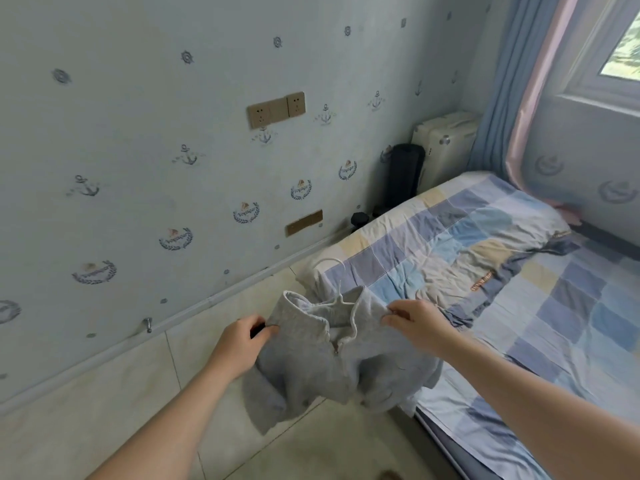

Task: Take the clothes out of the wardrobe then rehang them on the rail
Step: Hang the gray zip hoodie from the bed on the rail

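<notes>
Now both hands hold up a grey zip top [332, 368] by its collar, low over the tiled floor [104, 410] and right at the near corner of the bed [554, 327]. The left hand [244, 341] has its grip pinched tight on the left side of the collar. The right hand [408, 318] has its grip pinched tight on the right side. A white hanger [328, 262] sits inside the neck of the top, and its hook sticks up past the collar toward the bed. The zip is part way open, and a white cord runs round the neck. The wallpaper [138, 116] has little badges [246, 212] with a boat and a word that looks like "Voyage", but it is a bit blurry. On the bed's checked cover lies a dark blue piece of clothing [509, 270] with an orange label [481, 281]. The writing on the label is too small to read. A cream suitcase [446, 140] stands shut in the far corner next to the blue curtain [502, 81], so I cannot tell what is in it.
</notes>
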